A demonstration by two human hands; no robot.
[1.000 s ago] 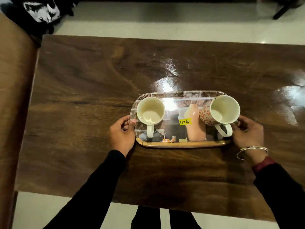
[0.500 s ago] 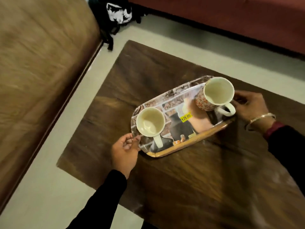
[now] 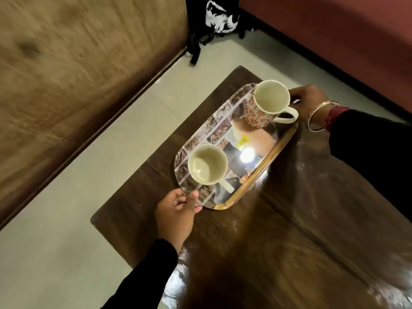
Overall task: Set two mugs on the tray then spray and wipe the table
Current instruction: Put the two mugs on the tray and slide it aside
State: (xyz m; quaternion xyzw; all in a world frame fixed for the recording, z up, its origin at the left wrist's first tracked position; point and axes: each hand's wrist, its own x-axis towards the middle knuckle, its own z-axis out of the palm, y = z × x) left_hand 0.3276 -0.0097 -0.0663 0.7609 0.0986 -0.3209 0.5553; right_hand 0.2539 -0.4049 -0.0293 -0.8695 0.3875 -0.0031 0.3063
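A glossy printed tray (image 3: pixel 270 153) with a wooden rim is held over the left end of the dark wooden table (image 3: pixel 278 230). My left hand (image 3: pixel 176 211) grips its near end, thumb on top. My right hand (image 3: pixel 308 98) grips the far end behind a mug. A plain cream mug (image 3: pixel 207 165) stands upright on the tray near my left hand. Near my right hand stands a red-flowered mug (image 3: pixel 265 103), also upright. Both mugs look empty.
Pale floor (image 3: pixel 89 186) runs left of the table. A brown sofa or bed edge (image 3: pixel 66 74) lies at far left, and a reddish sofa (image 3: pixel 334 41) at the top right. A black-and-white bag (image 3: pixel 214 21) sits on the floor between them.
Both hands have carried the tray with the two mugs from the table's middle toward its left end, turning it diagonal. The view has swung left.
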